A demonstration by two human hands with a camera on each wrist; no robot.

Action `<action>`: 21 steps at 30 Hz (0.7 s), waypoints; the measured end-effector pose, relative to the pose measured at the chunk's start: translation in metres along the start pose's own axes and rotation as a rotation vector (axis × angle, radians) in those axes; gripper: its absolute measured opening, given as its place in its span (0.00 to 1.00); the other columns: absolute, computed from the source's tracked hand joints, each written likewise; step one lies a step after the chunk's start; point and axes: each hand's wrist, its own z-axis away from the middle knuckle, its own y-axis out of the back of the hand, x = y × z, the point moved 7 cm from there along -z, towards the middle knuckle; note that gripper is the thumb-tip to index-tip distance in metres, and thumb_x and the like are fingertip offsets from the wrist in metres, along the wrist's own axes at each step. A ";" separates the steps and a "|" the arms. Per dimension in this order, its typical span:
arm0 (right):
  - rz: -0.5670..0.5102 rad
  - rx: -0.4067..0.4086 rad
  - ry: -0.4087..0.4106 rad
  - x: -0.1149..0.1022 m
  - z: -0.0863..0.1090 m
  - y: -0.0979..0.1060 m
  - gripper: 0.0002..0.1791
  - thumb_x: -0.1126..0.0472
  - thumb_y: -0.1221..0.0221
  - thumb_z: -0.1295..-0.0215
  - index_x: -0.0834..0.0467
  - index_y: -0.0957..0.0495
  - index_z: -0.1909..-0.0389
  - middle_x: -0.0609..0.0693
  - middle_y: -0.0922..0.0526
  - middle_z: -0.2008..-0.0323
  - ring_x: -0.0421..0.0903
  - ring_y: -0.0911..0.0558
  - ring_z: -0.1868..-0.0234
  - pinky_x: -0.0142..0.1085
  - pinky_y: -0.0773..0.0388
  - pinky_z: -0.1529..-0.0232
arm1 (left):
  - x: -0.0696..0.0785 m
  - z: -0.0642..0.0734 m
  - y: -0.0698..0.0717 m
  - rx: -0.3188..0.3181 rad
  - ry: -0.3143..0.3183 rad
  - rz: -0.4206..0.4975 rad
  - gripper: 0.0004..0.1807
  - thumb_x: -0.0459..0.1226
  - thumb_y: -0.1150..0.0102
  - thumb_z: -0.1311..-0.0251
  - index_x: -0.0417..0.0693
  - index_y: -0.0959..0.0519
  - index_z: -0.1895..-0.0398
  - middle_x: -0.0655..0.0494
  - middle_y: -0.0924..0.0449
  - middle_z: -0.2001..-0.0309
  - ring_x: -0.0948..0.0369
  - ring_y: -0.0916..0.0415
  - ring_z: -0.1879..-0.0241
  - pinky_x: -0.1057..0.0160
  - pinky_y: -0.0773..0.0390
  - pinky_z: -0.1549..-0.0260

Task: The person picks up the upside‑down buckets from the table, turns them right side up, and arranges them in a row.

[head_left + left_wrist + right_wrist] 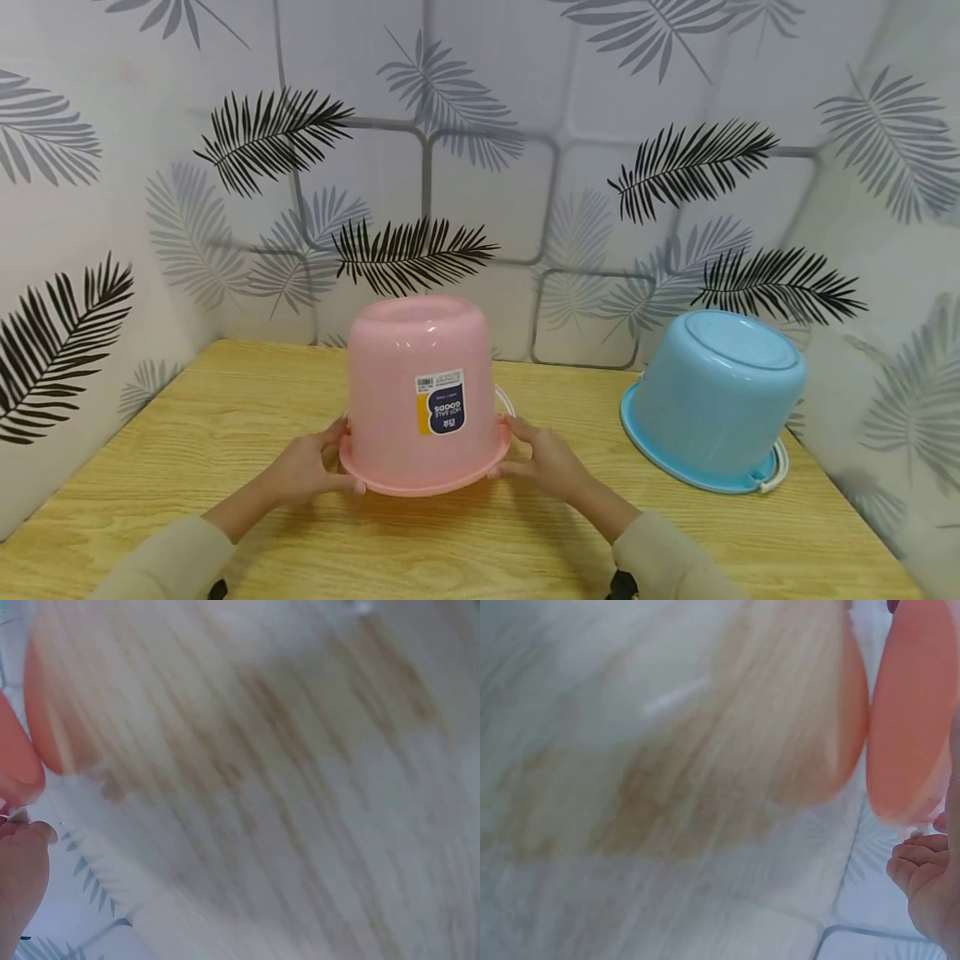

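A pink bucket (397, 383) is upside down over the wooden table, with a label on its side and part of a white handle showing behind its right edge. At the left of its rim, my left hand (303, 467) grips with thumb and fingers. My right hand (547, 462) holds the opposite side of the rim the same way. Both wrist views catch the bucket's side (15, 757) (911, 712) at the frame edge, with part of each hand (22, 877) (926, 881). A shadow lies under the near rim; whether the rim touches the table is unclear.
A blue bucket (720, 400) stands upside down at the right, its white handle (780, 467) near the table's right edge. Leaf-patterned walls (480, 192) close off the back and sides of the wooden table (247, 392).
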 end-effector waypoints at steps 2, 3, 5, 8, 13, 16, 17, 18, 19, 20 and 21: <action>0.000 0.032 -0.008 -0.001 -0.001 0.006 0.44 0.44 0.34 0.53 0.70 0.32 0.41 0.65 0.26 0.44 0.54 0.18 0.63 0.48 0.25 0.46 | 0.002 -0.001 0.003 0.010 0.024 0.040 0.57 0.52 0.29 0.58 0.30 0.49 0.32 0.33 0.32 0.40 0.57 0.27 0.66 0.62 0.28 0.66; 0.005 0.055 -0.010 -0.002 -0.002 0.009 0.43 0.44 0.35 0.52 0.70 0.31 0.41 0.66 0.25 0.45 0.53 0.17 0.64 0.48 0.24 0.48 | 0.003 -0.002 0.004 0.015 0.043 0.064 0.56 0.52 0.30 0.57 0.31 0.49 0.32 0.33 0.25 0.46 0.61 0.32 0.73 0.65 0.30 0.70; 0.006 0.100 -0.017 -0.004 -0.005 0.016 0.40 0.45 0.36 0.50 0.70 0.30 0.43 0.66 0.24 0.46 0.53 0.17 0.67 0.48 0.23 0.50 | 0.005 -0.004 0.006 0.037 0.075 0.121 0.54 0.54 0.33 0.54 0.32 0.47 0.32 0.34 0.22 0.54 0.64 0.40 0.77 0.68 0.35 0.75; -0.002 0.164 -0.023 -0.007 -0.009 0.024 0.36 0.48 0.37 0.46 0.71 0.29 0.44 0.66 0.26 0.46 0.58 0.20 0.50 0.49 0.24 0.48 | 0.008 -0.006 0.010 0.081 0.108 0.169 0.51 0.59 0.39 0.51 0.33 0.44 0.33 0.31 0.23 0.53 0.61 0.29 0.68 0.69 0.30 0.73; -0.004 0.258 0.007 -0.009 -0.011 0.028 0.30 0.55 0.35 0.47 0.70 0.26 0.46 0.65 0.23 0.48 0.59 0.22 0.47 0.49 0.23 0.50 | 0.009 -0.009 0.011 0.124 0.129 0.225 0.53 0.65 0.45 0.51 0.33 0.42 0.34 0.30 0.34 0.40 0.49 0.25 0.52 0.65 0.24 0.66; 0.008 0.341 0.059 -0.011 -0.010 0.027 0.25 0.59 0.33 0.49 0.68 0.22 0.50 0.63 0.20 0.52 0.58 0.21 0.49 0.47 0.21 0.53 | 0.009 -0.011 0.010 0.160 0.134 0.256 0.52 0.60 0.40 0.51 0.31 0.43 0.34 0.32 0.36 0.38 0.44 0.30 0.42 0.56 0.22 0.51; 0.016 0.372 0.079 -0.012 -0.010 0.026 0.23 0.61 0.33 0.49 0.67 0.21 0.52 0.63 0.19 0.54 0.58 0.20 0.50 0.47 0.21 0.54 | 0.008 -0.012 0.010 0.181 0.141 0.261 0.50 0.57 0.38 0.50 0.30 0.43 0.34 0.33 0.37 0.38 0.43 0.31 0.41 0.53 0.24 0.49; 0.027 0.405 0.103 -0.014 -0.009 0.026 0.22 0.62 0.33 0.50 0.67 0.20 0.53 0.63 0.18 0.56 0.58 0.20 0.51 0.46 0.21 0.55 | 0.008 -0.013 0.010 0.209 0.148 0.260 0.48 0.54 0.37 0.49 0.30 0.42 0.35 0.34 0.36 0.38 0.43 0.32 0.41 0.52 0.25 0.48; 0.033 0.437 0.120 -0.015 -0.009 0.025 0.20 0.64 0.33 0.50 0.67 0.19 0.55 0.63 0.18 0.57 0.57 0.19 0.52 0.46 0.20 0.56 | 0.008 -0.014 0.011 0.245 0.151 0.255 0.44 0.49 0.35 0.48 0.29 0.41 0.36 0.34 0.35 0.39 0.43 0.31 0.42 0.52 0.24 0.49; 0.039 0.469 0.135 -0.016 -0.008 0.025 0.19 0.65 0.33 0.50 0.67 0.19 0.55 0.63 0.17 0.58 0.57 0.19 0.53 0.46 0.20 0.57 | 0.009 -0.015 0.011 0.286 0.156 0.249 0.41 0.44 0.34 0.48 0.29 0.39 0.37 0.34 0.33 0.40 0.43 0.29 0.44 0.53 0.23 0.51; 0.048 0.504 0.147 -0.018 -0.007 0.026 0.18 0.66 0.33 0.51 0.68 0.19 0.56 0.63 0.17 0.59 0.58 0.18 0.54 0.46 0.19 0.58 | 0.009 -0.015 0.012 0.330 0.164 0.232 0.37 0.40 0.34 0.48 0.29 0.36 0.38 0.35 0.30 0.42 0.44 0.26 0.47 0.54 0.21 0.54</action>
